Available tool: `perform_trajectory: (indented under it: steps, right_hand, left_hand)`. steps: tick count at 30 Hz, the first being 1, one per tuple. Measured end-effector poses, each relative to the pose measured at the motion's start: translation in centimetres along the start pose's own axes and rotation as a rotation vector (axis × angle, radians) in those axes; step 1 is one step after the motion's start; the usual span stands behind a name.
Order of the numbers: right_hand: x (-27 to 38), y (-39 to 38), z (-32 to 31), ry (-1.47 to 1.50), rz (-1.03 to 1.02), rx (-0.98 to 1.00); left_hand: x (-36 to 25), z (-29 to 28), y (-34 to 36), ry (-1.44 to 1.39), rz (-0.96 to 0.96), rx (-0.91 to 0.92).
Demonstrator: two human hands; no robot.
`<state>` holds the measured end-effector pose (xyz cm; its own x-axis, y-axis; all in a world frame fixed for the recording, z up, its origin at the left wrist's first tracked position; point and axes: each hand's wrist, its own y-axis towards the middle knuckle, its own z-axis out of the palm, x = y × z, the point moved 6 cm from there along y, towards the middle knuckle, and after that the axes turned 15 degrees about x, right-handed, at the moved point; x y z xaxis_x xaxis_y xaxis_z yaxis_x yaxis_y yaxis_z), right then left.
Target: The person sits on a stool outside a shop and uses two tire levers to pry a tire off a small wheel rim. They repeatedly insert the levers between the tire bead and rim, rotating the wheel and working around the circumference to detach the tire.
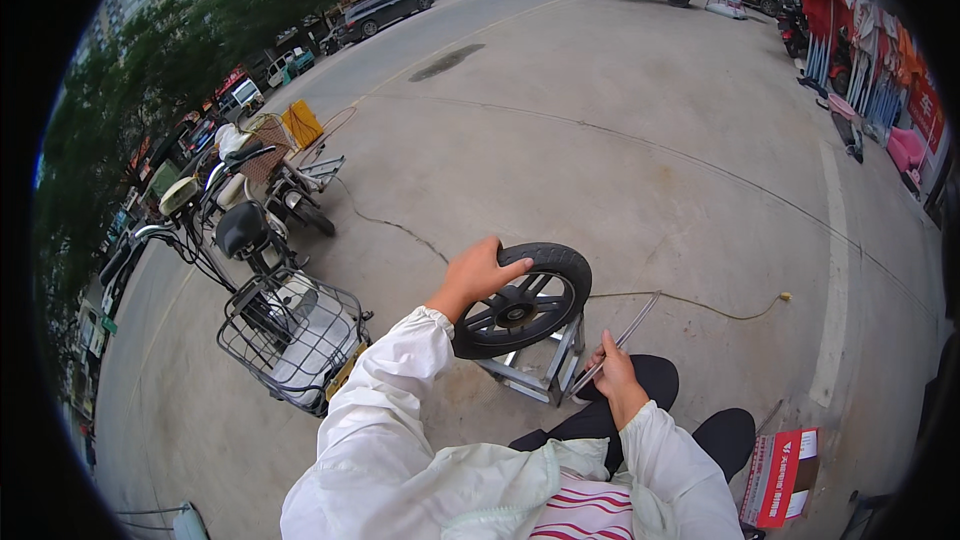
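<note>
A small black wheel with a tyre point(566, 262) and dark spokes rests tilted on a grey metal frame stand point(535, 383) in front of me. My left hand point(474, 278) grips the tyre at its upper left, the thumb lying over the tread and the other fingers partly hidden behind it. To the right of the stand, my right hand point(617, 377) is closed around a long, thin metal bar point(637, 320), perhaps a tyre lever. The bar slants up and away from me, its lower end close to the stand. It is apart from the tyre.
An electric bike with a wire basket point(290, 340) stands at left, another two-wheeler point(290, 190) beyond it. A yellowish hose point(700, 303) lies on the concrete at right. A red and white box point(780, 480) sits near my knee. Parked vehicles line the far road.
</note>
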<state>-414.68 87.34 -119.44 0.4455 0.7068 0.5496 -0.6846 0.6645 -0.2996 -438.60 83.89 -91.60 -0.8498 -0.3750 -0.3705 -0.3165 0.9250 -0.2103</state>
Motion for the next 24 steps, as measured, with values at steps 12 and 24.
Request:
perform_trajectory:
  steps: [12,24]
  right_hand:
    - [0.6,-1.5,-0.7,-0.194,0.046,-0.014]
    - [-0.6,0.1,-0.7,-0.346,0.129,-0.012]
  left_hand:
    - [-3.7,1.5,1.4,0.347,0.115,-0.043]
    - [7.8,3.2,-6.1,-0.215,0.195,-0.121]
